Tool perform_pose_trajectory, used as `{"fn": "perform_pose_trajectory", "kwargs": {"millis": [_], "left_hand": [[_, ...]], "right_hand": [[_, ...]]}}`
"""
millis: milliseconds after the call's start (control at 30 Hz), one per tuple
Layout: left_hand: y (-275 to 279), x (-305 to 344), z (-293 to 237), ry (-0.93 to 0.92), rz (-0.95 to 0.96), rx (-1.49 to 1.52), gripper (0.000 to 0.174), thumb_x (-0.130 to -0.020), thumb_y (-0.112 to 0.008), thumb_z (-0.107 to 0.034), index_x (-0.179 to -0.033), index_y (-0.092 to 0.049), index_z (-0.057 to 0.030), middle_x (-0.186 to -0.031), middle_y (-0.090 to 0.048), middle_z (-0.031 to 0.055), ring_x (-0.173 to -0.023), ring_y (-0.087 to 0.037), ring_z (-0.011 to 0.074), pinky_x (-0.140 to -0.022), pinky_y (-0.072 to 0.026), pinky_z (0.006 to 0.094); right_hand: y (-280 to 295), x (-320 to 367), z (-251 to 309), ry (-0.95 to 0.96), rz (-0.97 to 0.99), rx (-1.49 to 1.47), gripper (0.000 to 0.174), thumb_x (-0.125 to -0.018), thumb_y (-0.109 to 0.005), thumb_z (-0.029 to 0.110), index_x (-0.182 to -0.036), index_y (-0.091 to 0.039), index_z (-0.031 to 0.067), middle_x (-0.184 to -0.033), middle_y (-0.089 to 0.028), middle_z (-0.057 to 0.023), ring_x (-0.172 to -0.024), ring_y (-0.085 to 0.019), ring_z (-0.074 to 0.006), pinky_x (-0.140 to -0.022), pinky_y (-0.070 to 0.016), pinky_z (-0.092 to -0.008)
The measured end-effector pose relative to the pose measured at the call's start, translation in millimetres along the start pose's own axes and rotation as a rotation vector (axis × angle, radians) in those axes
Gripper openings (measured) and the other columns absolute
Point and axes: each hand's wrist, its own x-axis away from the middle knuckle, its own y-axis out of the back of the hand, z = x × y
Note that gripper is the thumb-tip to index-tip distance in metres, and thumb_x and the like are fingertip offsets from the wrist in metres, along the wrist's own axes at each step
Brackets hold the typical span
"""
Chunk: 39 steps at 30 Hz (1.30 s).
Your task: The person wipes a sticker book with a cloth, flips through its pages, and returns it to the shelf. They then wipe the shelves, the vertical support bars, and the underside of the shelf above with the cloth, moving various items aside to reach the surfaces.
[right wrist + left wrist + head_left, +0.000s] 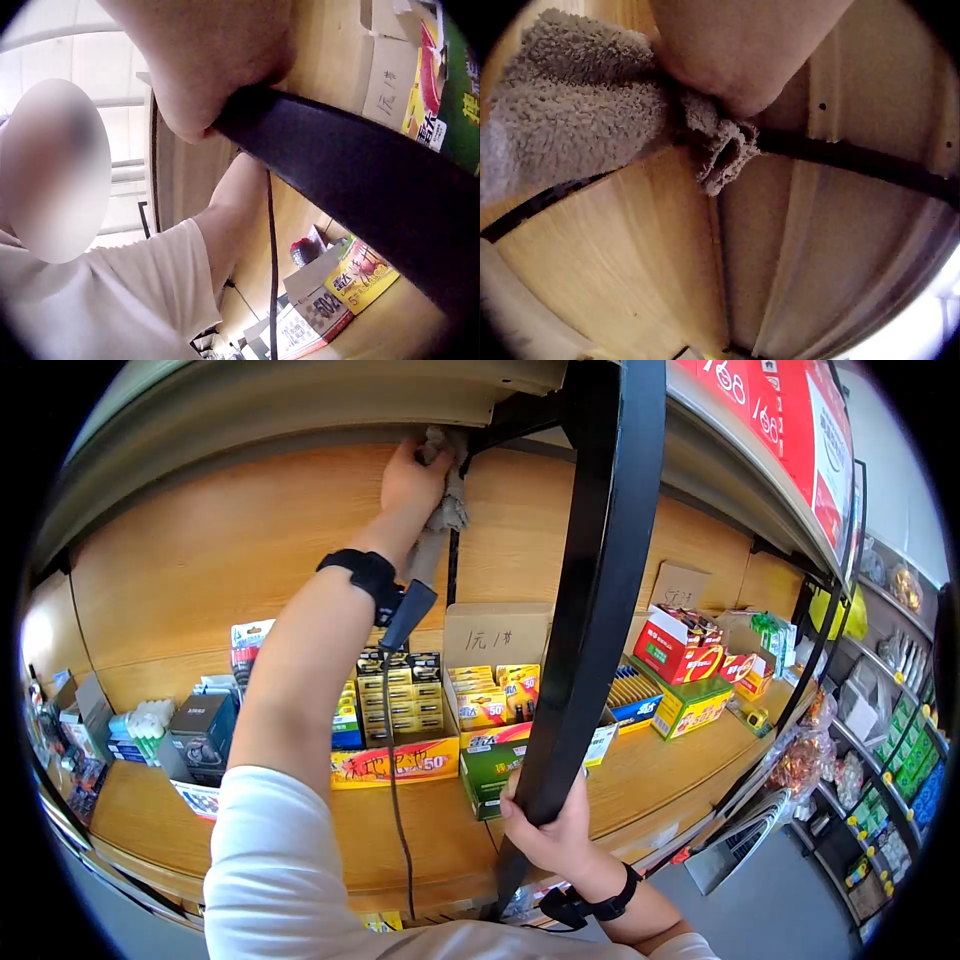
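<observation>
My left hand (412, 478) reaches up to the top of the wooden back panel (230, 570) and grips a grey fluffy cloth (447, 500), pressing it where the panel meets the underside of the upper shelf (300, 400). In the left wrist view the cloth (570, 120) bunches under my palm against a black bracket (855, 159). My right hand (548, 830) grips the black upright post (590, 590) low down, near the wooden shelf's front edge. The right wrist view shows the palm wrapped on that black post (352, 172).
The wooden shelf (420, 830) carries several boxes: yellow battery packs (400, 705), a green box (492, 760), a red box (680, 645), a black box (200, 730). A cable (397, 800) hangs from my left wrist. More stocked racks (890, 760) stand at right.
</observation>
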Motion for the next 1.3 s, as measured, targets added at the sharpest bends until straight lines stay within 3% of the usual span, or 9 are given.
{"fn": "perform_pose_trajectory", "kwargs": {"millis": [200,300,400,600,733,967,1067,1167,1300], "left_hand": [[-16.4,-9.2,-8.1,-0.066,0.013,-0.093,0.046,-0.073,-0.064,-0.031,-0.114,-0.057,-0.0103,-0.114,-0.057,0.0183,-0.103,-0.055,0.0355,-0.083,-0.0467,0.0426],[-17.4,-11.2,1.1,-0.166,0.000,-0.129,0.047,-0.075,-0.064,-0.028,-0.115,-0.055,-0.0054,-0.116,-0.056,0.0192,-0.101,-0.057,0.0332,-0.081,-0.0478,0.0401],[-22.1,-22.3,-5.4,0.392,0.196,0.519,0.049,-0.077,-0.065,-0.024,-0.117,-0.052,0.0010,-0.114,-0.057,0.0190,-0.098,-0.059,0.0297,-0.079,-0.0481,0.0368],[18.5,6.6,-45.9,0.444,0.310,0.904,0.049,-0.076,-0.066,-0.021,-0.115,-0.051,0.0051,-0.102,-0.061,0.0172,-0.090,-0.060,0.0257,-0.076,-0.0478,0.0346],[13.4,8.5,-36.4,0.303,0.308,0.809,0.047,-0.077,-0.066,-0.023,-0.113,-0.053,0.0037,-0.099,-0.062,0.0146,-0.087,-0.060,0.0232,-0.075,-0.0477,0.0325],[-34.0,-28.5,23.8,0.024,0.057,0.248,0.057,-0.071,-0.067,-0.033,-0.112,-0.056,0.0039,-0.108,-0.060,0.0226,-0.099,-0.059,0.0338,-0.084,-0.0454,0.0373],[-20.9,-18.5,3.7,0.050,0.077,0.077,0.058,-0.071,-0.066,-0.036,-0.112,-0.056,0.0044,-0.110,-0.059,0.0240,-0.103,-0.057,0.0356,-0.087,-0.0443,0.0384],[-23.4,-23.7,12.3,0.015,0.131,0.118,0.053,-0.074,-0.066,-0.032,-0.110,-0.057,0.0048,-0.108,-0.060,0.0222,-0.100,-0.058,0.0332,-0.085,-0.0457,0.0369],[2.7,0.6,-23.7,0.387,0.285,0.707,0.045,-0.079,-0.062,-0.025,-0.113,-0.055,0.0042,-0.102,-0.062,0.0183,-0.092,-0.060,0.0278,-0.080,-0.0482,0.0345]], "right_hand": [[-0.4,4.2,-1.4,-0.003,-0.018,-0.019,0.050,-0.073,-0.064,-0.001,-0.114,-0.035,-0.0005,-0.086,-0.052,-0.0040,-0.069,-0.053,-0.0098,-0.064,-0.0448,-0.0253],[1.5,4.6,-6.7,-0.022,0.022,-0.013,0.050,-0.072,-0.063,-0.002,-0.114,-0.035,-0.0007,-0.085,-0.053,-0.0045,-0.071,-0.054,-0.0098,-0.065,-0.0449,-0.0251],[-0.1,4.3,-8.4,-0.002,0.029,-0.103,0.050,-0.071,-0.064,-0.002,-0.113,-0.035,-0.0006,-0.085,-0.053,-0.0050,-0.072,-0.054,-0.0100,-0.066,-0.0449,-0.0253],[-1.3,-0.9,0.6,-0.011,0.028,-0.078,0.041,-0.070,-0.054,-0.010,-0.104,-0.035,0.0011,-0.077,-0.051,-0.0070,-0.065,-0.052,-0.0125,-0.058,-0.0432,-0.0255],[-2.8,-3.2,2.1,0.008,0.039,-0.095,0.038,-0.069,-0.050,-0.014,-0.101,-0.035,0.0014,-0.074,-0.049,-0.0083,-0.061,-0.052,-0.0135,-0.053,-0.0423,-0.0251],[0.0,-2.4,0.0,-0.007,0.083,-0.135,0.038,-0.070,-0.050,-0.012,-0.102,-0.034,-0.0005,-0.075,-0.049,-0.0091,-0.061,-0.052,-0.0138,-0.052,-0.0421,-0.0254],[3.2,-3.0,-0.8,0.021,0.122,-0.065,0.040,-0.070,-0.052,-0.012,-0.103,-0.033,-0.0010,-0.075,-0.049,-0.0091,-0.061,-0.052,-0.0139,-0.052,-0.0420,-0.0254],[3.1,-2.1,-2.5,0.007,0.121,-0.113,0.041,-0.070,-0.052,-0.011,-0.104,-0.032,-0.0006,-0.075,-0.049,-0.0090,-0.061,-0.052,-0.0141,-0.052,-0.0420,-0.0254],[1.6,0.7,-1.5,-0.058,0.083,-0.197,0.048,-0.072,-0.062,-0.004,-0.109,-0.032,0.0007,-0.081,-0.053,-0.0055,-0.069,-0.054,-0.0110,-0.064,-0.0454,-0.0256]]}}
